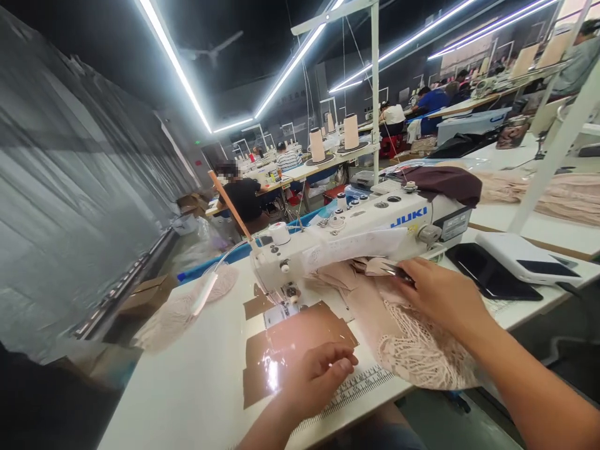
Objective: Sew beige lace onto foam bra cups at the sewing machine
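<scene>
My right hand [434,294] is closed around a pair of dark-handled thread snips [398,272]. Their metal blades point left over beige fabric pieces [360,290] beside the sewing machine [356,219]. Below that hand, beige lace [422,350] drapes over the table's front edge. My left hand [319,378] rests on the table, fingers loosely bent and thumb apart, with nothing visible in it. It lies between the glossy brown sheet [295,344] by the needle and a printed ruler strip [363,386]. The machine's needle area [287,300] holds no fabric that I can see.
More beige lace [187,309] lies at the table's far left, behind the machine head. A black phone-like slab [490,272] and a white box-shaped device [527,256] sit at right. Thread cones [350,132] stand behind. Several people work at other machines farther back.
</scene>
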The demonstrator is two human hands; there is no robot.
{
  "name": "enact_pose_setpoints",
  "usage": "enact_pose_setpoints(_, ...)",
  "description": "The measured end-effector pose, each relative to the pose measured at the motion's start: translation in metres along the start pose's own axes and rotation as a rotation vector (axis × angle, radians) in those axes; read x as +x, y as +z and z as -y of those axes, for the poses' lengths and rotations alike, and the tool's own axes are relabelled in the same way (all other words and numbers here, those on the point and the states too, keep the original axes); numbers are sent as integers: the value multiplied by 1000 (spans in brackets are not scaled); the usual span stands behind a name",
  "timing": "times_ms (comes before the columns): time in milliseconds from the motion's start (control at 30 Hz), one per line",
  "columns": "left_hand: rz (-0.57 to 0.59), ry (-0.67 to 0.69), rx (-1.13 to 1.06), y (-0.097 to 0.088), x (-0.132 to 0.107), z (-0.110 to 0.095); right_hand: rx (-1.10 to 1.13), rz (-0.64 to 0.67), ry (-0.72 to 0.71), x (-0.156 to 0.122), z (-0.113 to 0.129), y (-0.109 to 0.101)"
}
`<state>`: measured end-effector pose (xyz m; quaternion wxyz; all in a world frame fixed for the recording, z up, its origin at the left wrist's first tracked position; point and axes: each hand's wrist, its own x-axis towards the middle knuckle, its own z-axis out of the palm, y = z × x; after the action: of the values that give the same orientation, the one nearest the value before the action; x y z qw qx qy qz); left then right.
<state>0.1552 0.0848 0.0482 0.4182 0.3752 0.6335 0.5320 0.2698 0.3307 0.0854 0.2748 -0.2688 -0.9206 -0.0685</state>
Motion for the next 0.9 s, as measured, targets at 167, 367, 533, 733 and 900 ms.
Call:
enact_pose_setpoints(167,-100,73,-287,15,20,-3,156,-172,-303,-22,36,-16)
enact_pose_setpoints(367,-235,42,-635,22,52,7,519,165,-424,-59,71,-9)
enact_pose_setpoints(533,-223,-61,-581,16,32,9,728,256,-252,-58,47,6)
enact_pose_setpoints(733,-68,75,-660,-12,-48,7,645,260,-62,-50,15,28)
enact_pose_setpoints(900,-379,12,-412,-65,-125,1,561,196,7,-54,10,37)
